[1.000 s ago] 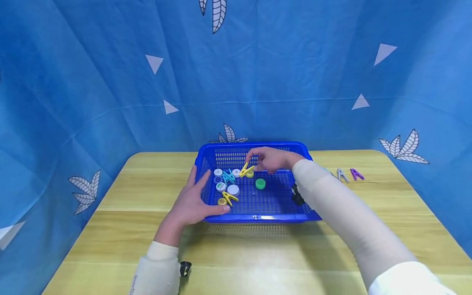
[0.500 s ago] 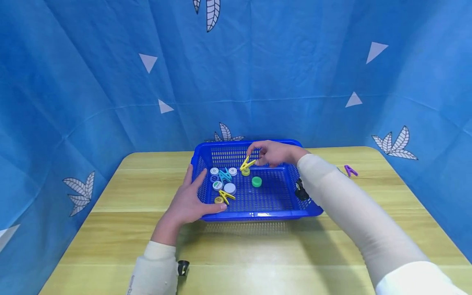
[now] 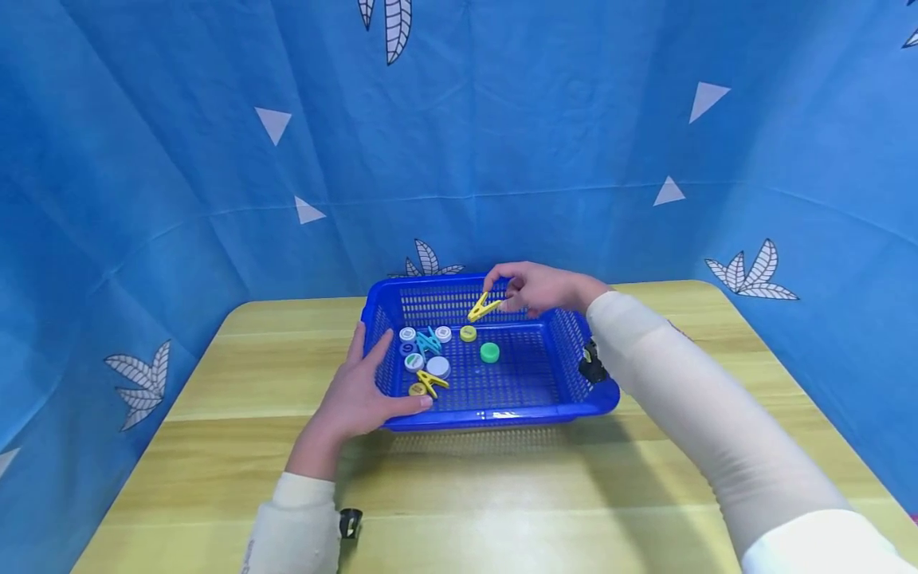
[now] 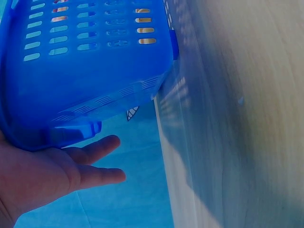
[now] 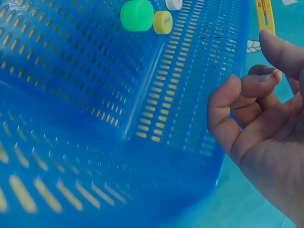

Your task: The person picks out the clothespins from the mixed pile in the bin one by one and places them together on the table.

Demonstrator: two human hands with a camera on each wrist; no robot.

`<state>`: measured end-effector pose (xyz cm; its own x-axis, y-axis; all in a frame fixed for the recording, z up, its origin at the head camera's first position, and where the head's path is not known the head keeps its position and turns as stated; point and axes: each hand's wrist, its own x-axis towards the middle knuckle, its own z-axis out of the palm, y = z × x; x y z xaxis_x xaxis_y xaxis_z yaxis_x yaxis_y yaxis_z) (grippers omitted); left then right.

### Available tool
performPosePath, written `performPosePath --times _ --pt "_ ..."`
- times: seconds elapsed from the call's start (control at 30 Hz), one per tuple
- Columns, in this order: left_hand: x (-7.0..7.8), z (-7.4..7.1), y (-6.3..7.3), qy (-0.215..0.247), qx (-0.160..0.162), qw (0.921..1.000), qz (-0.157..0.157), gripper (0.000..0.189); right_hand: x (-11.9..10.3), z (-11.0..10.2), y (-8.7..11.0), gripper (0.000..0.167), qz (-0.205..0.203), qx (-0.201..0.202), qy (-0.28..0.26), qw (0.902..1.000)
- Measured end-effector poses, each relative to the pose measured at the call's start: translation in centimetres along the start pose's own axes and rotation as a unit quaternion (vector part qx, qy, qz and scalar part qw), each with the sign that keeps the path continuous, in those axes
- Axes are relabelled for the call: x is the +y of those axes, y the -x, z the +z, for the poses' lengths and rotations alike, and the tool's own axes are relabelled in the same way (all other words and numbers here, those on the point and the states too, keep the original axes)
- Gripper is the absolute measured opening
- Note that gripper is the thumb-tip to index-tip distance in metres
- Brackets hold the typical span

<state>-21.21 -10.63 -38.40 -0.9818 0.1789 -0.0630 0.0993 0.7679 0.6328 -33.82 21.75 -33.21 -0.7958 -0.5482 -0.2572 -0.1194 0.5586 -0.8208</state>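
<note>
My right hand [image 3: 541, 287] pinches a yellow clothespin [image 3: 484, 307] between thumb and forefinger, over the back of the blue basket [image 3: 495, 416]. In the right wrist view the clothespin [image 5: 265, 16] sticks out past one fingertip, other fingers bent. Below it lie a yellow bottle cap [image 3: 468, 333] and a green cap [image 3: 490, 352]. My left hand [image 3: 355, 399] straddles the basket's left front corner, thumb over the front rim; in the left wrist view two straight fingers [image 4: 102, 175] reach out beneath the rim. Beside it sit another yellow clothespin [image 3: 433, 383], teal clothespins [image 3: 429, 342] and several caps.
The basket stands on a wooden table [image 3: 237, 430] near its back edge. A blue cloth with leaf and triangle prints [image 3: 459, 143] hangs behind. My right forearm [image 3: 681, 399] crosses the basket's right end and hides part of the table there.
My right hand has lifted the yellow clothespin up and to the right, away from the yellow cap. The left hand stays at the basket corner. The head view has turned slightly right.
</note>
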Motion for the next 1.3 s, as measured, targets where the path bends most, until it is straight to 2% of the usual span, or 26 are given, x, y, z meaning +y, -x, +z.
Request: performPosePath --times 0.43,0.73,1.3 --pt "0.3 -0.1 0.2 -0.001 -0.005 1.0 0.0 0.129 0.0 -1.9 3.2 0.03 -0.006 0.027 0.015 0.9995" --pt "0.3 -0.2 0.2 -0.003 -0.007 1.0 0.004 0.126 1.0 -3.0 5.5 0.03 0.008 0.054 0.023 0.9982" --pt "0.6 -0.3 0.2 -0.011 -0.01 0.9999 0.003 0.126 3.3 -5.1 10.0 0.029 0.027 0.071 0.011 0.997"
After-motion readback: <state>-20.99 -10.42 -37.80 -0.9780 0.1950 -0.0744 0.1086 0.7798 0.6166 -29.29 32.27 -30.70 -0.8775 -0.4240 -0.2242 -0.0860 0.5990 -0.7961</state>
